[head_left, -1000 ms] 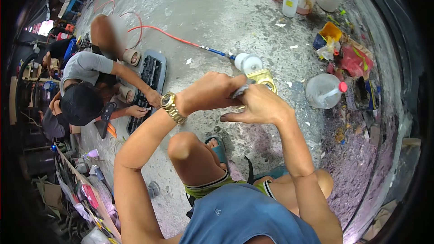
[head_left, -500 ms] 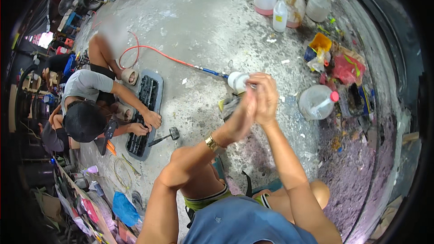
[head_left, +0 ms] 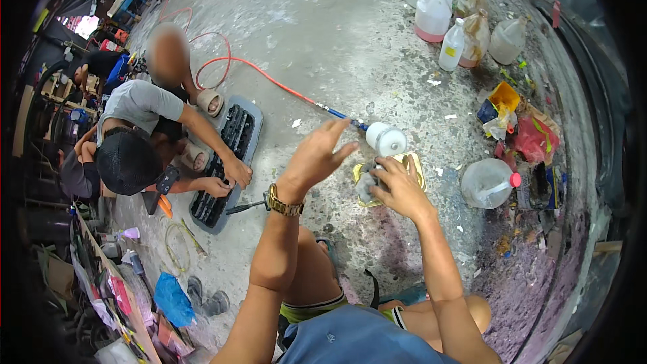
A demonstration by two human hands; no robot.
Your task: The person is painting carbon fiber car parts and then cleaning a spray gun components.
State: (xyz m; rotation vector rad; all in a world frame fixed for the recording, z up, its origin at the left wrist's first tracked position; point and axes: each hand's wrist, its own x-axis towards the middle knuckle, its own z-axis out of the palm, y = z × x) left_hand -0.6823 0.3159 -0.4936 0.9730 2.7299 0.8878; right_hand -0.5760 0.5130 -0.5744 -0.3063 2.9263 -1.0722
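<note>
My left hand (head_left: pixel 315 162) is raised over the floor with its fingers stretched out, holding nothing. Lower and to the right, my right hand (head_left: pixel 406 192) has its fingers and thumb curled on a crumpled grey cloth (head_left: pixel 364 189). The cloth sits in a shallow yellow-rimmed tray (head_left: pixel 422 176), and its far part is hidden by my fingers. Just beyond the tray lies a white round cup (head_left: pixel 387 139), which looks like part of a spray gun. A blue fitting (head_left: pixel 357 123) joins it to a red air hose (head_left: pixel 269 75).
At left a co-worker in a grey shirt (head_left: pixel 143 102) bends over a long black grille-like part (head_left: pixel 232 136) on a grey panel (head_left: pixel 255 121). A black-headed mallet-like tool lies nearby. Plastic jugs (head_left: pixel 431 10) stand far right; a clear jug (head_left: pixel 480 182) and rubbish (head_left: pixel 532 138) lie nearer.
My hands, pressed together before, have come apart. The left has moved left and opened out; the right has come down onto the grey cloth. The view has shifted slightly.
</note>
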